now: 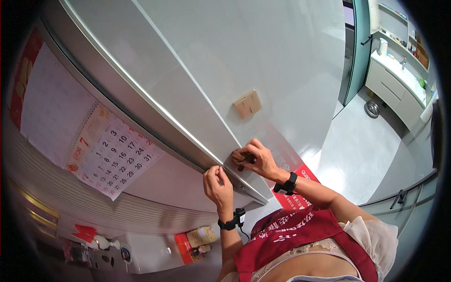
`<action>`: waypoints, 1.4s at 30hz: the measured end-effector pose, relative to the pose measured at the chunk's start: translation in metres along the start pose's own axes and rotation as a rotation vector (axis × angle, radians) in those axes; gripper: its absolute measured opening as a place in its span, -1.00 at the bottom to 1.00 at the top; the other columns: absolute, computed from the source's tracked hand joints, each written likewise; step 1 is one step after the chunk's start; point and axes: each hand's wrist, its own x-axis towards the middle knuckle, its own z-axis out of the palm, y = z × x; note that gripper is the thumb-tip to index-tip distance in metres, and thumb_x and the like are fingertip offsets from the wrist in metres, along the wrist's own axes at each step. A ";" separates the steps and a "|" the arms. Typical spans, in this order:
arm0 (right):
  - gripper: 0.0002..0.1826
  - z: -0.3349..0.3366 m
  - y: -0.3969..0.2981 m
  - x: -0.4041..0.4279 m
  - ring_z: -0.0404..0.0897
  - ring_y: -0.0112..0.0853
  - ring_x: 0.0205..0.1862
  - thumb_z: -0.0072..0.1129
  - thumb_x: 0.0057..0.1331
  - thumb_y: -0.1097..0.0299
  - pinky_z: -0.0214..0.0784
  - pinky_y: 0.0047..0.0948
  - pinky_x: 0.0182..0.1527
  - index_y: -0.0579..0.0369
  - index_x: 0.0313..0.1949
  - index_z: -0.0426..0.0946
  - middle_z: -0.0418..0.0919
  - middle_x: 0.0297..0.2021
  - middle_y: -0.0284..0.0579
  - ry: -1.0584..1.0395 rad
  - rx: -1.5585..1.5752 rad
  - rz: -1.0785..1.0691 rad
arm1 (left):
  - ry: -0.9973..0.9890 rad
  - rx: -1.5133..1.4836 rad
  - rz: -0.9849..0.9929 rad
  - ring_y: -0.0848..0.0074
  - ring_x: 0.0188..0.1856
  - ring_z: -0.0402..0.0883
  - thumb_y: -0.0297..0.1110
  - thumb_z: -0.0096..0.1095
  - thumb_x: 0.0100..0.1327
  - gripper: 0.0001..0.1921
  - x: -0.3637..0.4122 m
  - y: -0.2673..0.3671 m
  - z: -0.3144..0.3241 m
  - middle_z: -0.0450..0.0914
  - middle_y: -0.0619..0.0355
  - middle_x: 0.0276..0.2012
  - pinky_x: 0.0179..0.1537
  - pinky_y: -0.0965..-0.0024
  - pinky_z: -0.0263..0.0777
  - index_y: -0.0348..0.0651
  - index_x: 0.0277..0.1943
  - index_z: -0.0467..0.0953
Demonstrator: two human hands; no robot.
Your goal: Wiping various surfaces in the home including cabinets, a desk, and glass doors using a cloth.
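Note:
My right hand (260, 158) is closed around a small brown object (239, 157), partly hidden by my fingers. It lies against the narrow pale panel (197, 116) near its metal edge; whether it is a fixed knob or a loose thing is unclear. A smaller dark spot shows just below it. My left hand (217, 187) is lower and to the left, fingers curled, the fingertips at the metal edge strip (169, 132) of the panel. Whether anything is between those fingers cannot be seen. Both wrists wear black bands with small devices.
Left of the edge hangs a calendar (112, 148). A beige switch plate (248, 104) is on the glossy wall. Behind my right forearm is a red printed mat (287, 194). Far right, a washbasin cabinet (391, 90) and a metal bowl (372, 109); lower left, a white vase (102, 242).

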 end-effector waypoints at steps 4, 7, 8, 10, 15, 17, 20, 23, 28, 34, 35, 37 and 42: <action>-0.43 0.010 -0.016 0.016 0.61 -0.15 -0.17 0.55 -0.03 0.56 0.57 -0.24 -0.13 -0.05 0.04 0.64 0.48 -0.15 -0.12 0.066 -0.056 -0.176 | -0.049 -0.016 -0.013 0.41 -0.44 0.40 -0.60 0.39 0.29 -0.80 0.002 0.002 -0.016 0.54 0.16 -0.34 -0.35 0.30 0.39 -0.22 -0.05 0.62; -0.40 0.005 -0.038 0.048 0.61 -0.19 -0.21 0.57 -0.08 0.57 0.56 -0.25 -0.18 -0.07 0.02 0.66 0.47 -0.19 -0.15 0.095 -0.084 -0.289 | -0.073 0.006 0.003 0.40 -0.46 0.43 -0.62 0.38 0.28 -0.81 0.003 0.000 -0.012 0.55 0.15 -0.34 -0.38 0.30 0.40 -0.21 -0.08 0.63; -0.38 0.004 -0.047 0.059 0.60 -0.22 -0.23 0.59 -0.12 0.59 0.56 -0.27 -0.21 -0.07 0.01 0.68 0.47 -0.21 -0.17 0.125 -0.090 -0.331 | -0.081 0.017 0.013 0.40 -0.47 0.45 -0.63 0.37 0.27 -0.82 0.003 -0.001 -0.011 0.55 0.14 -0.35 -0.40 0.31 0.41 -0.21 -0.09 0.63; -0.39 0.001 -0.076 0.082 0.59 -0.24 -0.26 0.60 -0.13 0.59 0.54 -0.28 -0.24 -0.07 0.00 0.70 0.45 -0.24 -0.18 0.162 -0.092 -0.376 | -0.089 0.033 0.006 0.31 -0.40 0.55 -0.62 0.36 0.29 -0.85 0.001 -0.003 -0.014 0.60 0.10 -0.31 -0.36 0.27 0.47 -0.22 -0.11 0.64; -0.42 -0.010 -0.131 0.128 0.58 -0.18 -0.28 0.57 -0.03 0.51 0.50 -0.23 -0.28 -0.13 0.04 0.66 0.43 -0.24 -0.15 0.260 -0.058 -0.460 | -0.090 -0.028 -0.034 0.20 -0.34 0.65 -0.59 0.35 0.31 -0.90 0.003 0.004 -0.016 0.65 0.05 -0.29 -0.33 0.24 0.53 -0.26 -0.13 0.66; -0.45 -0.009 -0.138 0.133 0.58 -0.19 -0.32 0.57 -0.01 0.47 0.48 -0.23 -0.30 -0.16 0.03 0.67 0.41 -0.26 -0.16 0.312 -0.107 -0.482 | -0.089 -0.032 -0.043 0.22 -0.35 0.64 -0.59 0.35 0.31 -0.89 0.003 0.005 -0.019 0.64 0.06 -0.30 -0.34 0.25 0.52 -0.25 -0.13 0.67; -0.47 0.002 -0.102 0.101 0.58 -0.22 -0.37 0.56 0.03 0.40 0.48 -0.23 -0.33 -0.27 0.04 0.71 0.41 -0.32 -0.20 0.250 -0.173 -0.447 | -0.107 -0.034 -0.051 0.26 -0.36 0.63 -0.61 0.35 0.30 -0.88 0.005 0.007 -0.025 0.63 0.07 -0.29 -0.35 0.26 0.51 -0.23 -0.13 0.67; -0.47 0.011 -0.055 0.055 0.59 -0.23 -0.38 0.58 0.01 0.36 0.46 -0.23 -0.36 -0.35 0.03 0.73 0.41 -0.36 -0.24 0.115 -0.319 -0.388 | -0.095 -0.062 -0.045 0.36 -0.40 0.59 -0.63 0.35 0.29 -0.85 0.011 0.010 -0.031 0.62 0.10 -0.28 -0.37 0.31 0.48 -0.23 -0.12 0.66; -0.38 -0.009 -0.079 0.078 0.58 -0.25 -0.34 0.57 -0.02 0.37 0.45 -0.26 -0.30 -0.27 0.13 0.72 0.53 -0.30 -0.26 0.175 -0.367 -0.456 | -0.068 -0.120 0.001 0.46 -0.45 0.54 -0.67 0.35 0.26 -0.84 0.015 0.021 -0.030 0.59 0.14 -0.28 -0.39 0.37 0.45 -0.24 -0.13 0.65; -0.19 -0.026 -0.121 0.111 0.56 -0.36 -0.34 0.52 0.03 0.39 0.44 -0.33 -0.27 -0.35 0.35 0.58 0.62 -0.21 -0.36 0.284 -0.497 -0.600 | -0.057 -0.100 0.036 0.45 -0.49 0.53 -0.66 0.37 0.24 -0.85 0.010 0.034 -0.027 0.58 0.14 -0.33 -0.41 0.38 0.44 -0.24 -0.15 0.66; -0.14 -0.025 -0.123 0.108 0.56 -0.37 -0.34 0.51 0.03 0.38 0.44 -0.33 -0.26 -0.37 0.40 0.54 0.61 -0.23 -0.36 0.252 -0.551 -0.601 | -0.059 -0.098 0.043 0.44 -0.49 0.53 -0.66 0.38 0.24 -0.84 0.010 0.035 -0.025 0.58 0.14 -0.33 -0.41 0.38 0.44 -0.24 -0.16 0.66; -0.06 -0.017 -0.120 0.103 0.54 -0.39 -0.35 0.51 0.05 0.36 0.43 -0.33 -0.25 -0.43 0.48 0.44 0.58 -0.26 -0.35 0.225 -0.622 -0.573 | -0.060 -0.108 0.048 0.43 -0.48 0.53 -0.66 0.38 0.24 -0.84 0.008 0.030 -0.030 0.58 0.14 -0.34 -0.42 0.37 0.44 -0.23 -0.16 0.66; 0.02 -0.018 -0.123 0.109 0.51 -0.40 -0.39 0.52 0.07 0.29 0.38 -0.34 -0.27 -0.48 0.55 0.33 0.52 -0.33 -0.36 0.164 -0.669 -0.595 | -0.093 -0.101 0.059 0.41 -0.45 0.55 -0.65 0.40 0.24 -0.84 0.007 0.029 -0.030 0.57 0.13 -0.34 -0.39 0.33 0.45 -0.25 -0.15 0.66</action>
